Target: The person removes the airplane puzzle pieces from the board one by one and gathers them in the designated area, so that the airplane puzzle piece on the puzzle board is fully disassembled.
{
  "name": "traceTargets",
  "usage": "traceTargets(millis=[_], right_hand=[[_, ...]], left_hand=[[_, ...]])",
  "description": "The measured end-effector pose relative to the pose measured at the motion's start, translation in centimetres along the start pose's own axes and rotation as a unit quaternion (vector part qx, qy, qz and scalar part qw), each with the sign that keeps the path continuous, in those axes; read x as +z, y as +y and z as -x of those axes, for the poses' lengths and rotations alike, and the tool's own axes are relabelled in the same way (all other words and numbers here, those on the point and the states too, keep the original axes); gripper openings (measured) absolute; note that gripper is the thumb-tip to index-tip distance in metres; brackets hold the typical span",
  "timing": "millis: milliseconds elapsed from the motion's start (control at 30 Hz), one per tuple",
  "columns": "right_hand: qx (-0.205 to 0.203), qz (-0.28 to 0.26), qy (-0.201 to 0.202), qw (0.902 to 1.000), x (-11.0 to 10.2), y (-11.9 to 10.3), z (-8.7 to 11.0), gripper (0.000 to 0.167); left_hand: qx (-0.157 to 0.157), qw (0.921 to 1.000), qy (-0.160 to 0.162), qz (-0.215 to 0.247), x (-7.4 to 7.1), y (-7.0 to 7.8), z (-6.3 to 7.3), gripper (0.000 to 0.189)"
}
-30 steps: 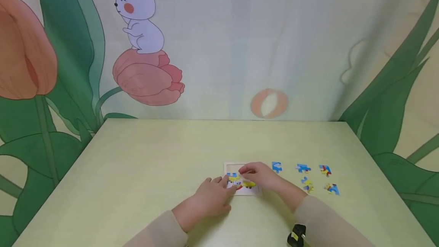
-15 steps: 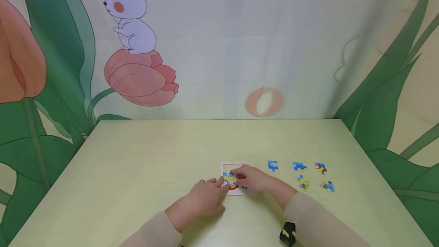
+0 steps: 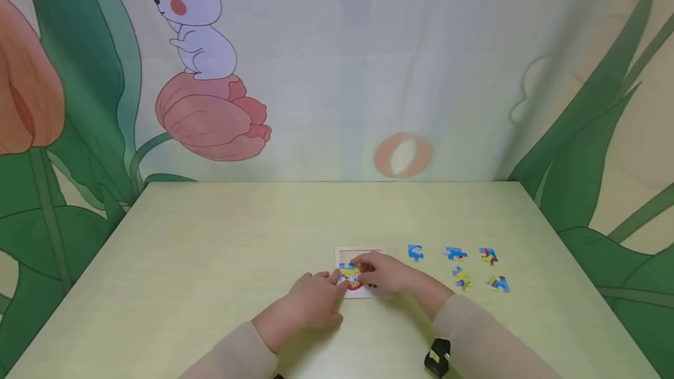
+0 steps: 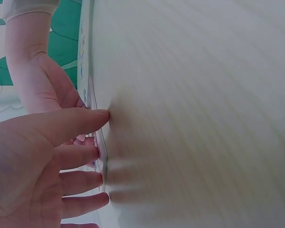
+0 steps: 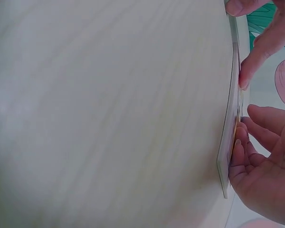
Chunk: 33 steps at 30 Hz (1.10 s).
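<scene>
A small square puzzle tray (image 3: 362, 248) with a pale rim lies on the table, partly filled with blue, yellow and red jigsaw pieces. My left hand (image 3: 314, 299) touches the tray's left side with its fingers fairly straight; the left wrist view shows the left hand's fingertips (image 4: 102, 179) along the tray edge. Above the tray's right half, my right hand (image 3: 391, 272) pinches a puzzle piece (image 3: 364, 268) with yellow on it, mostly hidden by the fingers. In the right wrist view the right hand (image 5: 266, 161) has its curled fingers low against the tray.
Several loose pieces lie right of the tray: a blue piece (image 3: 415, 252), a blue one with a bit of red (image 3: 455, 253), a red-and-blue one (image 3: 488, 255), a yellow one (image 3: 462, 279) and another blue one (image 3: 498, 283). A printed curtain (image 3: 316, 63) hangs behind the table (image 3: 226, 227).
My right hand has lowered and shifted slightly over the tray, covering its yellow right part. The left hand stays at the tray's left side. The whole head view has drifted a little.
</scene>
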State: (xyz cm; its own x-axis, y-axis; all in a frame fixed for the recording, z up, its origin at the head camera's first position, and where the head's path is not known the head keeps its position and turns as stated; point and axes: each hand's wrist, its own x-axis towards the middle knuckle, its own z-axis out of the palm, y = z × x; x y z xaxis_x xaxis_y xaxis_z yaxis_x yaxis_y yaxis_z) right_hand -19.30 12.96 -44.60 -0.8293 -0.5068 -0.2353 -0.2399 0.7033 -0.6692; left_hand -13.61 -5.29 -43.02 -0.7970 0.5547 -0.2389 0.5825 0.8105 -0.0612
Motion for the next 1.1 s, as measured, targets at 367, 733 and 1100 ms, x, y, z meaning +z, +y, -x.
traceTargets(millis=[367, 733, 1100], right_hand=[[0.021, -0.027, 0.022, 0.9992, 0.9, -0.1, -0.3, 0.03], [0.058, -0.067, 0.053, 0.9946, 0.4, -0.4, -0.9, 0.018], [0.059, -0.133, 0.053, 0.9879, 0.2, 0.3, -1.6, 0.015]], left_hand=[[-0.007, 0.9997, -0.002, 0.023, 0.3, 0.0, 0.6, 0.065], [-0.005, 0.9992, 0.004, 0.04, 0.3, 0.2, 0.4, 0.064], [-0.006, 0.9996, 0.001, 0.029, -0.2, 0.2, 0.2, 0.064]])
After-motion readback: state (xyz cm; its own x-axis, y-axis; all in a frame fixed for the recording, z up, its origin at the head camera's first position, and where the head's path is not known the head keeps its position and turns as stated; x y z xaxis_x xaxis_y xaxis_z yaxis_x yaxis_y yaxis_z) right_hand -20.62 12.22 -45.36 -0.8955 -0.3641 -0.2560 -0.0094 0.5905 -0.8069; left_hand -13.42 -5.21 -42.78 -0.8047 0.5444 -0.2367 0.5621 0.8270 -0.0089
